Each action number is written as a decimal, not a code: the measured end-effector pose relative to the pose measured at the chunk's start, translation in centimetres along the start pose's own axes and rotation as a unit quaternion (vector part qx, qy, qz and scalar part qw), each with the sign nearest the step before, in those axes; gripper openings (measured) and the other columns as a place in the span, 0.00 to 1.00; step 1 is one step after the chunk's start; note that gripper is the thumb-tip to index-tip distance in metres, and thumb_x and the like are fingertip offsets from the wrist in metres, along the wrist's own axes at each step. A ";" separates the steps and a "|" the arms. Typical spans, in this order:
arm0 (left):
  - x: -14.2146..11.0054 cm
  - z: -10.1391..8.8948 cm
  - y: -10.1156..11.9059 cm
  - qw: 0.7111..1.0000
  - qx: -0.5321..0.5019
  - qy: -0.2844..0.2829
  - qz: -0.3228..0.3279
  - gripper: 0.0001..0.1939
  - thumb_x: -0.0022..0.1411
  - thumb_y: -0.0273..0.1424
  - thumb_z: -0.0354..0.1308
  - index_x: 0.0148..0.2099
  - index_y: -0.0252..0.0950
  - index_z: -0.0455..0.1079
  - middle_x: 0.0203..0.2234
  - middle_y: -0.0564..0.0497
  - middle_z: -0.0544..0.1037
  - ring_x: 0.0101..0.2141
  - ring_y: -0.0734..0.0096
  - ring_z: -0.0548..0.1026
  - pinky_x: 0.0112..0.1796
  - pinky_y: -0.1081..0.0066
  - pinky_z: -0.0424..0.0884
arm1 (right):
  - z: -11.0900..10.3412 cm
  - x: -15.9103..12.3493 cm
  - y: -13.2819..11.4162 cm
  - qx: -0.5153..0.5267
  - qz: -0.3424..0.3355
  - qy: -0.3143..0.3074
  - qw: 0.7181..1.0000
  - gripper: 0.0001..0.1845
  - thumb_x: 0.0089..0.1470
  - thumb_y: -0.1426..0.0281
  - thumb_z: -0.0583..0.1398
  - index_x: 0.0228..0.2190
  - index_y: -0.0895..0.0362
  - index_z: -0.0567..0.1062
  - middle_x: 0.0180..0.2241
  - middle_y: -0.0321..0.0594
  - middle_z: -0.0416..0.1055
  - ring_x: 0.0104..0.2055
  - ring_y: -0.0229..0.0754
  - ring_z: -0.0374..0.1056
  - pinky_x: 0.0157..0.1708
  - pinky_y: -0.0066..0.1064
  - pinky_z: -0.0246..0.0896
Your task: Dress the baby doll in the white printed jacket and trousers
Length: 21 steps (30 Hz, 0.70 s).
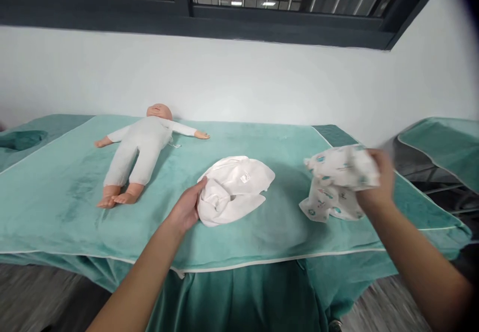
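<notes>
A baby doll in a white bodysuit lies on its back at the far left of a teal towel-covered table, arms spread. My left hand rests against the left edge of a crumpled white garment in the table's middle, fingers curled on the cloth. My right hand is closed on a white patterned baby garment with teal prints, lifted just above the table's right part, its lower end hanging down to the towel.
A white wall runs behind the table under a dark-framed window. A second teal-covered table stands at the right, with a gap between. A darker teal cloth lies at far left.
</notes>
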<state>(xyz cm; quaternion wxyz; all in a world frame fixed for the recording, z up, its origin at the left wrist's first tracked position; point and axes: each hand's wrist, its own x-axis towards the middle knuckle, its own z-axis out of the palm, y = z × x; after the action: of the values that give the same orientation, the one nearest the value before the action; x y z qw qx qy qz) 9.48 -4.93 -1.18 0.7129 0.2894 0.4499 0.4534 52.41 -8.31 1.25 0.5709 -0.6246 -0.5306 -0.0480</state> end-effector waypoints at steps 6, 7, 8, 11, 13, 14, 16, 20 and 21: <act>1.0 2.1 1.5 0.997 0.051 -0.018 0.060 0.24 0.53 0.35 0.69 0.52 0.32 0.74 0.44 0.40 0.82 0.38 0.60 0.80 0.37 0.68 0.75 | 4.7 -4.6 1.9 -0.173 -0.068 -0.254 0.949 0.12 0.59 0.63 0.57 0.38 0.54 0.78 0.47 0.51 0.74 0.52 0.56 0.67 0.53 0.54 0.60; 0.6 2.3 2.1 0.993 0.065 -0.013 0.100 0.25 0.53 0.35 0.69 0.53 0.33 0.74 0.45 0.41 0.81 0.39 0.60 0.80 0.37 0.69 0.75 | 4.5 -4.9 2.2 -0.197 -0.074 -0.257 0.943 0.13 0.60 0.62 0.57 0.40 0.53 0.78 0.52 0.51 0.72 0.56 0.59 0.64 0.55 0.58 0.56; 0.1 2.5 2.8 0.987 0.079 -0.015 0.137 0.25 0.53 0.36 0.69 0.53 0.34 0.73 0.45 0.42 0.81 0.40 0.60 0.80 0.36 0.70 0.74 | 4.0 -5.0 2.6 -0.224 -0.071 -0.260 0.937 0.14 0.60 0.61 0.57 0.42 0.51 0.78 0.55 0.50 0.70 0.58 0.60 0.62 0.56 0.61 0.54; -1.6 2.8 4.8 0.973 0.111 -0.036 0.197 0.27 0.54 0.39 0.68 0.54 0.36 0.74 0.45 0.43 0.81 0.40 0.60 0.79 0.36 0.71 0.72 | 2.4 -4.7 2.9 -0.301 -0.035 -0.275 0.912 0.17 0.59 0.58 0.58 0.45 0.49 0.78 0.60 0.49 0.66 0.62 0.65 0.60 0.56 0.68 0.54; -2.6 3.2 6.2 0.970 0.136 -0.054 0.196 0.27 0.53 0.40 0.69 0.55 0.37 0.75 0.43 0.44 0.82 0.38 0.59 0.79 0.33 0.72 0.71 | 2.0 -4.6 1.1 -0.288 -0.032 -0.281 0.915 0.19 0.59 0.58 0.58 0.48 0.51 0.77 0.62 0.51 0.64 0.63 0.66 0.59 0.57 0.68 0.53; -3.1 3.4 6.9 0.967 0.154 -0.070 0.190 0.27 0.52 0.40 0.70 0.54 0.37 0.75 0.42 0.44 0.82 0.37 0.59 0.79 0.33 0.72 0.71 | 2.2 -4.5 -0.6 -0.250 -0.046 -0.282 0.925 0.20 0.59 0.59 0.58 0.50 0.51 0.75 0.63 0.52 0.62 0.65 0.65 0.57 0.59 0.66 0.52; -4.1 4.1 8.2 0.957 0.200 -0.114 0.176 0.25 0.50 0.38 0.71 0.51 0.38 0.78 0.41 0.43 0.82 0.39 0.56 0.79 0.34 0.70 0.71 | 3.4 -4.4 -5.3 -0.100 -0.060 -0.316 0.942 0.24 0.61 0.57 0.58 0.56 0.50 0.70 0.66 0.48 0.58 0.66 0.57 0.57 0.61 0.56 0.57; -6.4 5.8 10.5 0.921 0.296 -0.173 0.184 0.18 0.49 0.31 0.71 0.46 0.38 0.80 0.39 0.44 0.82 0.41 0.51 0.78 0.37 0.67 0.71 | 7.8 -3.5 -15.8 0.175 -0.101 -0.392 0.897 0.29 0.59 0.59 0.62 0.61 0.45 0.64 0.65 0.39 0.62 0.64 0.46 0.61 0.60 0.41 0.60; -7.0 6.1 11.0 0.917 0.309 -0.174 0.184 0.18 0.49 0.30 0.71 0.45 0.38 0.80 0.38 0.45 0.82 0.40 0.52 0.78 0.37 0.67 0.70 | 8.8 -3.1 -17.8 0.203 -0.120 -0.391 0.890 0.27 0.59 0.61 0.62 0.58 0.47 0.68 0.61 0.39 0.66 0.61 0.46 0.64 0.59 0.39 0.61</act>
<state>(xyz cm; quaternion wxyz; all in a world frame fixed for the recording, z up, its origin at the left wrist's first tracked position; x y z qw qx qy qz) 9.47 -6.68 13.11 0.5588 0.6473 0.3751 0.3578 33.49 -7.26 7.94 0.4212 -0.3948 -0.7803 0.2404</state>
